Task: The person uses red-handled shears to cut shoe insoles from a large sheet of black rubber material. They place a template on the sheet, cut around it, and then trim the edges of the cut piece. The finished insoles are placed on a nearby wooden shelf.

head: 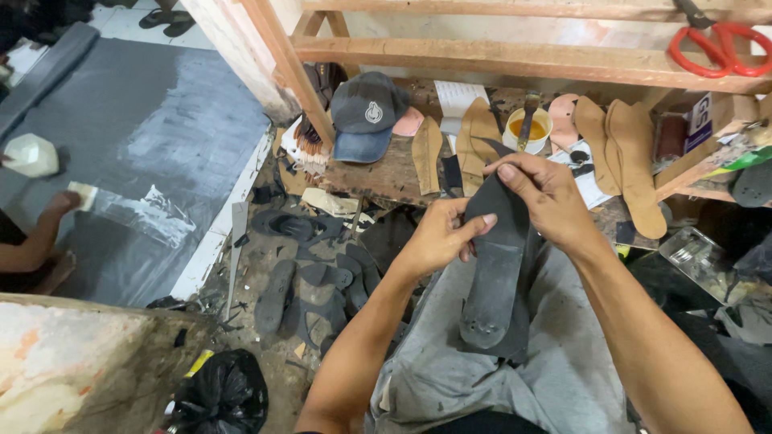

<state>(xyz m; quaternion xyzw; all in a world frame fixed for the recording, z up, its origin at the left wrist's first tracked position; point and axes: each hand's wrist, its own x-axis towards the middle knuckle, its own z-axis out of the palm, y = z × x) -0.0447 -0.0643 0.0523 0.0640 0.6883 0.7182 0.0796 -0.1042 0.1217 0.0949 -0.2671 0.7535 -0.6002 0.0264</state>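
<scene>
Setting: cluttered workshop floor [265, 265] beneath a low wooden bench [482, 56].
Black sole [497, 265]: held lengthwise over the person's lap, heel end nearest the body, resting on grey trousers [482, 378].
Left hand [438, 237]: fingers closed on the sole's left edge near the top.
Right hand [547, 197]: fingers curled over the toe end, thumb pressed on top.
Behind: tan insoles [627, 161], glue pot [528, 128], dark cap [366, 112].
Upper right: red scissors [720, 48].
Far left: another person's hand [60, 205] on a grey sheet [161, 120].
</scene>
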